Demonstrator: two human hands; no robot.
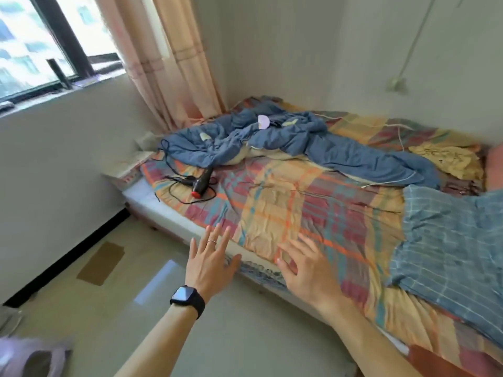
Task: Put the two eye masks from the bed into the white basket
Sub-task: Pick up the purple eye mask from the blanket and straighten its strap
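Left hand (211,261): lower centre, fingers spread, holds nothing, reaching toward bed (299,213).
Right hand (307,270): beside it, also spread and empty.
Eye masks: not identifiable.

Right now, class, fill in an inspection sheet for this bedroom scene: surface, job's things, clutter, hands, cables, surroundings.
Surface: bed with plaid orange-and-red sheet, rumpled.
Job's things: pale lilac eye mask on the crumpled blue duvet; second mask and white basket not identifiable.
Clutter: black hair dryer with red nozzle; yellow cloth; blue checked pillow.
Hands: left hand and right hand open, empty.
Cables: dryer's black cord looped on sheet.
Surroundings: window, peach curtain.
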